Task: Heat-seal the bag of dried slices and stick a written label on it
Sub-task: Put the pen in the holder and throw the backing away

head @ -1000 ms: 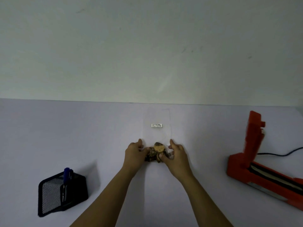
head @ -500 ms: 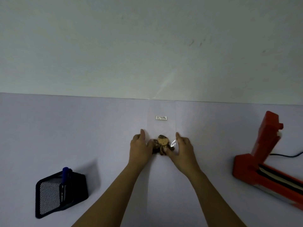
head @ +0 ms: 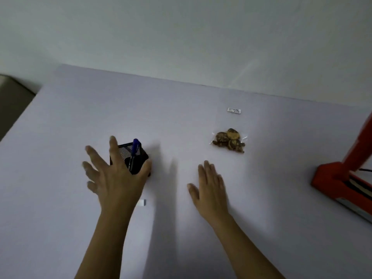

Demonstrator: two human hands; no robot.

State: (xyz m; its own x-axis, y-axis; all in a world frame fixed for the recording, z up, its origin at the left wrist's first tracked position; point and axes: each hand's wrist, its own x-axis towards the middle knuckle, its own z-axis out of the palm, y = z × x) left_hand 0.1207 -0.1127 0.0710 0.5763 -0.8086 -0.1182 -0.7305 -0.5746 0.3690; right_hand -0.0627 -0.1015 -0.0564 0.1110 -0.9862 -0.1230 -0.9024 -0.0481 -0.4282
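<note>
Head view: clear bag [head: 231, 127] of lumpy brown slices [head: 229, 141]; boxy black mesh holder [head: 141, 160].

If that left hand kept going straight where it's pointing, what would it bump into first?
Probably the black wire-mesh pen holder with the blue pen; how high the left hand hovers over it is unclear.

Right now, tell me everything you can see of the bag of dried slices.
The bag is thin clear plastic, its outline barely visible, lying flat on the pale table. Brown and tan dried slices bunch at its near end, where the film wrinkles and glints. A small white printed label lies beyond them, apparently on its far part. Neither left hand nor right hand touches it. Whether it is sealed cannot be told.
</note>
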